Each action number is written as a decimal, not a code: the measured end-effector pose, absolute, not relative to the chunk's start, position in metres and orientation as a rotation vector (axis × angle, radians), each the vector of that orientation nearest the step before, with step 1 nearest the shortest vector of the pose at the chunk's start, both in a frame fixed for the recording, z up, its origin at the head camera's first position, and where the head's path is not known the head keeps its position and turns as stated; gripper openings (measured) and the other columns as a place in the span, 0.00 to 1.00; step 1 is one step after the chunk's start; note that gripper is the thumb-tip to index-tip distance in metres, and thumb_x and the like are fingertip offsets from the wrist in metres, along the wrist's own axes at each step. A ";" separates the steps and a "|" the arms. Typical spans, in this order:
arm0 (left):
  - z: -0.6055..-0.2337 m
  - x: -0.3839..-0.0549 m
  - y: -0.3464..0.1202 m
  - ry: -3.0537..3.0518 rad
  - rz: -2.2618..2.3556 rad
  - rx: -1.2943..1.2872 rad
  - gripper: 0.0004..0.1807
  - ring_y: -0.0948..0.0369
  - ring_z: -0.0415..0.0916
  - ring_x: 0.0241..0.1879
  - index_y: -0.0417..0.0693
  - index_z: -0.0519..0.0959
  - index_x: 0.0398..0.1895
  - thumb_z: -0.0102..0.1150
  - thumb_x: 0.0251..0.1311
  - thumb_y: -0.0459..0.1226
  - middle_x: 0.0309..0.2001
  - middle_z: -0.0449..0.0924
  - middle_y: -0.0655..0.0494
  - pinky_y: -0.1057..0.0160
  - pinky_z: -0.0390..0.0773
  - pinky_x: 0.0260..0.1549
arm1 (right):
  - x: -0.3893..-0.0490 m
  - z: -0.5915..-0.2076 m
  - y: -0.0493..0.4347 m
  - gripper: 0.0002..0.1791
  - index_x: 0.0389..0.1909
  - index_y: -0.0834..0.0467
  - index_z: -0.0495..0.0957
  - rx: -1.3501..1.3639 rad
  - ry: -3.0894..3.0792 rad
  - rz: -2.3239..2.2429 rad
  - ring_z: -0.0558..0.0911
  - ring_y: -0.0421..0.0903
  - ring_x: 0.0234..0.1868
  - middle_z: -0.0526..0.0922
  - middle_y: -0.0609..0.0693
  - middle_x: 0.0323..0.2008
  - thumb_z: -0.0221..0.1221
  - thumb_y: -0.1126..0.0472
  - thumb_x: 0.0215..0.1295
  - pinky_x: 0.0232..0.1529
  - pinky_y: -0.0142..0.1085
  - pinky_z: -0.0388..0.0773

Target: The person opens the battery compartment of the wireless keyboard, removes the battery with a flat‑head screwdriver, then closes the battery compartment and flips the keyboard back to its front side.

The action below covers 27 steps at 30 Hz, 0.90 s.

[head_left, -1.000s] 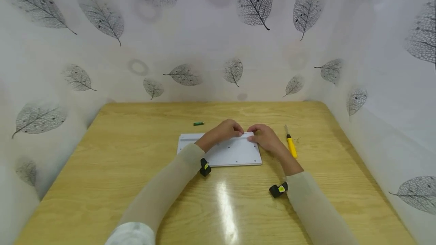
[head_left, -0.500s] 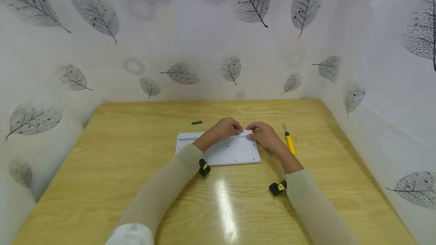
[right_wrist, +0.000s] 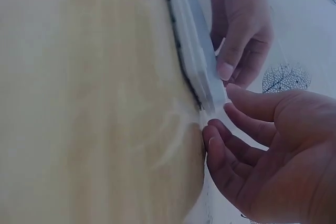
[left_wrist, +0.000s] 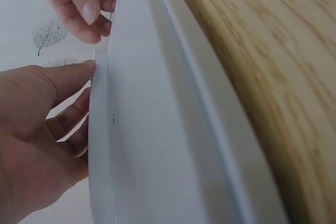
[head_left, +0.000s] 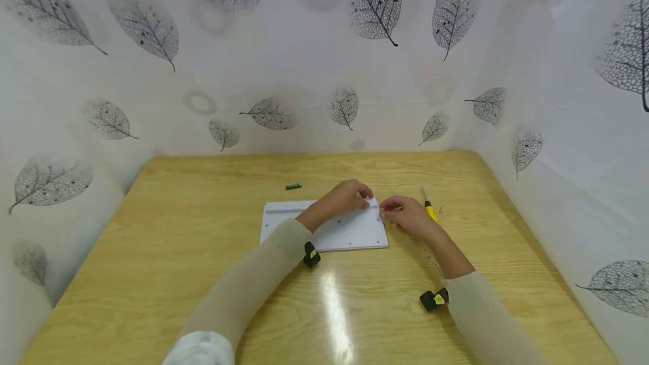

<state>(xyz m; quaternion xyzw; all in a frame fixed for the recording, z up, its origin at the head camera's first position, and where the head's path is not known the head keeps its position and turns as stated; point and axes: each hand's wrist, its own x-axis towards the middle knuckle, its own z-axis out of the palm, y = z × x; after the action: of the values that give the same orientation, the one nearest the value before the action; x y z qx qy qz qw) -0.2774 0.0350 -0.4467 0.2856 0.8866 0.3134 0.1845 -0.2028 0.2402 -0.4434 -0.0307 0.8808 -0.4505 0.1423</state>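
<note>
A white keyboard (head_left: 350, 234) lies underside up on the table, with small dark screws and a raised ridge along its far edge. My left hand (head_left: 347, 198) grips that far edge near the right end. In the left wrist view, its thumb (left_wrist: 79, 77) is at the ridge's edge with the fingers behind. My right hand (head_left: 408, 216) is at the far right corner, its fingers bent and thumb near the index fingertip. In the right wrist view, those fingertips (right_wrist: 236, 94) are right by the keyboard's end; I cannot tell if they pinch a small pale piece there.
A green battery (head_left: 293, 186) lies behind the keyboard on the wooden table (head_left: 203, 230). To the right of my right hand is a screwdriver (head_left: 430, 210) with a yellow handle, partly hidden by that hand. A leaf-patterned white covering (head_left: 304, 72) stands around the table.
My right hand has moved off the keyboard's far edge, rightward and nearer, to just beyond its corner. The left hand has slid a little right along the edge. The view shifted slightly.
</note>
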 end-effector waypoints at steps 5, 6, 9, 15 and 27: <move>-0.445 -0.276 0.043 2.524 0.848 0.835 0.18 0.62 0.76 0.53 0.51 0.81 0.59 0.63 0.68 0.39 0.54 0.81 0.56 0.63 0.76 0.55 | -0.187 -0.445 0.250 0.18 0.56 0.63 0.78 -0.068 2.498 -1.333 0.75 0.46 0.32 0.81 0.59 0.47 0.61 0.58 0.71 0.30 0.35 0.76; -0.446 -0.276 0.044 2.531 0.843 0.840 0.18 0.62 0.76 0.52 0.51 0.81 0.59 0.64 0.67 0.39 0.53 0.82 0.56 0.63 0.76 0.55 | -0.184 -0.445 0.251 0.18 0.56 0.63 0.78 -0.061 2.489 -1.337 0.75 0.47 0.32 0.81 0.59 0.47 0.61 0.58 0.71 0.30 0.35 0.76; -0.448 -0.276 0.048 2.547 0.812 0.869 0.19 0.62 0.77 0.51 0.51 0.81 0.59 0.65 0.66 0.40 0.52 0.82 0.56 0.64 0.76 0.53 | -0.175 -0.445 0.254 0.18 0.57 0.63 0.77 -0.055 2.476 -1.326 0.75 0.46 0.34 0.81 0.59 0.48 0.61 0.59 0.71 0.31 0.35 0.76; -0.451 -0.275 0.050 2.588 0.762 0.906 0.18 0.61 0.77 0.51 0.50 0.81 0.59 0.65 0.66 0.40 0.52 0.83 0.56 0.64 0.76 0.53 | -0.162 -0.446 0.251 0.18 0.57 0.63 0.77 -0.061 2.447 -1.344 0.76 0.47 0.35 0.81 0.58 0.47 0.61 0.61 0.70 0.30 0.35 0.77; -0.452 -0.275 0.052 2.633 0.762 0.938 0.15 0.64 0.77 0.49 0.53 0.84 0.55 0.64 0.67 0.41 0.49 0.84 0.59 0.65 0.76 0.52 | -0.150 -0.449 0.260 0.25 0.63 0.64 0.74 -0.072 2.328 -1.492 0.81 0.48 0.47 0.81 0.61 0.57 0.62 0.55 0.71 0.41 0.40 0.83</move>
<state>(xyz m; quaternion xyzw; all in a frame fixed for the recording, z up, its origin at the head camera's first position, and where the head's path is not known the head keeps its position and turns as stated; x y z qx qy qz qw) -0.2747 0.0521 -0.4520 0.3213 0.9020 0.2611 0.1221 -0.1503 0.2595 -0.4490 -0.0255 0.8268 -0.5300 0.1866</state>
